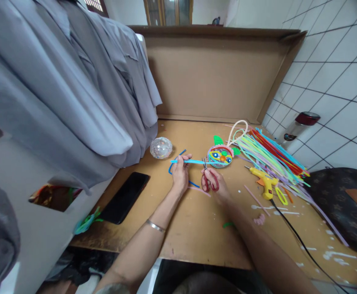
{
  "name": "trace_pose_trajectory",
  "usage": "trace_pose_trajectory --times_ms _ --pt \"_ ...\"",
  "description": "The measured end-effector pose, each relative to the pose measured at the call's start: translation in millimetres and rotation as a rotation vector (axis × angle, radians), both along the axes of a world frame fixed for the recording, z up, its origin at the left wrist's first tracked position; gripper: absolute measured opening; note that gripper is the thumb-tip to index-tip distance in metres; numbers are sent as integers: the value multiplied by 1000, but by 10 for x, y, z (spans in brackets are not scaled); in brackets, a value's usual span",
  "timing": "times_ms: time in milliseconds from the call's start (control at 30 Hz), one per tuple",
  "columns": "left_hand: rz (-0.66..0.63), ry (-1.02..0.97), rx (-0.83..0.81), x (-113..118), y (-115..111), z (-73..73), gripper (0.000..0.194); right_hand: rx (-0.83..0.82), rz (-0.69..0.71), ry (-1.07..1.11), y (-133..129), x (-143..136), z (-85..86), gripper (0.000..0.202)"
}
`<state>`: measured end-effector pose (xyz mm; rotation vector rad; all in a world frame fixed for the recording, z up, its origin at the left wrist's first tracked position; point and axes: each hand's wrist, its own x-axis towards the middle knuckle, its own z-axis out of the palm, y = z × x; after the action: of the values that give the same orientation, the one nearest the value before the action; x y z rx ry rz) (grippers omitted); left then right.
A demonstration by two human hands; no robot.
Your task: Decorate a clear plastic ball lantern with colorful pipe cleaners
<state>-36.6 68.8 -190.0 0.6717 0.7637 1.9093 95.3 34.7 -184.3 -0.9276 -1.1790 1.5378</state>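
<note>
My left hand (181, 173) pinches light blue pipe cleaners (193, 162) that stretch sideways toward the right. In my right hand (217, 185) are red-handled scissors (210, 181), their blades up at the light blue strands; whether the blades are apart is too small to tell. Just beyond the scissors sits a round decorated ornament (220, 156) with blue-and-yellow eyes, green leaf shapes and a pale loop on top. A dark blue pipe cleaner (193, 184) lies bent on the table under my left hand. Behind that hand stands a clear faceted bowl (161, 148).
A heap of coloured pipe cleaners (273, 153) lies at the right, beside a yellow glue gun (267, 181) with a black cord. Further right are a dark bag (344, 208) and a bottle (301, 124). At left lie a phone (126, 197) and hanging grey shirts (105, 81).
</note>
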Motion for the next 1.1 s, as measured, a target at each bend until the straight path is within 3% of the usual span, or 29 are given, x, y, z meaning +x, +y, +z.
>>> trace_pose_trajectory --times_ms 267,733,1100 --pt "-48 68 -21 46 -22 -12 50 -16 10 28 -4 -7 -15 45" --pt "73 55 63 -4 -33 47 54 -37 -72 168 1 10 27 47" --pt "51 64 46 -74 0 31 54 -34 -17 135 -50 -15 70 45"
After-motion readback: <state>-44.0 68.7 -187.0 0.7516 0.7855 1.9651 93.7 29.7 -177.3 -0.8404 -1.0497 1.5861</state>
